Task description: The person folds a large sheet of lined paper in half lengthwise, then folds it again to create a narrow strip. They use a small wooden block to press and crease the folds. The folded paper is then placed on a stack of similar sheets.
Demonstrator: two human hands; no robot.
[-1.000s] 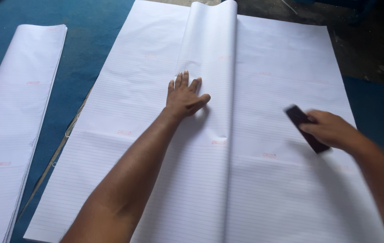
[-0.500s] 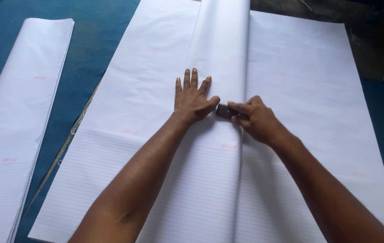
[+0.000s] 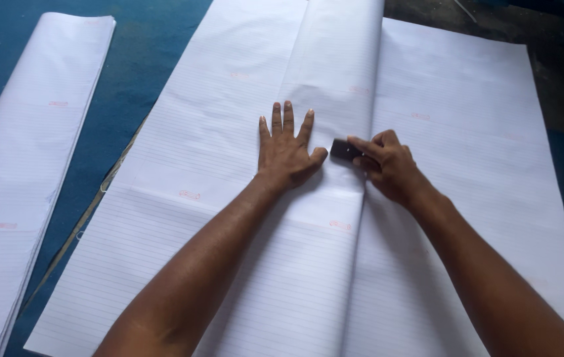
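Note:
A large stack of white ruled paper sheets (image 3: 467, 132) lies spread in front of me. Its top sheet is folded over into a long strip (image 3: 335, 79) that runs away from me down the middle. My left hand (image 3: 286, 149) lies flat on that strip with fingers spread. My right hand (image 3: 388, 164) grips a small dark block (image 3: 343, 149) and presses it on the strip's right fold edge, just beside my left thumb.
A second pile of folded white ruled paper (image 3: 24, 172) lies at the left. Both piles rest on a blue surface (image 3: 143, 59). A darker, rough area (image 3: 546, 39) shows at the far right.
My right hand came in from the right with the dark block and set it on the fold beside my left hand. My left hand stayed flat on the folded strip.

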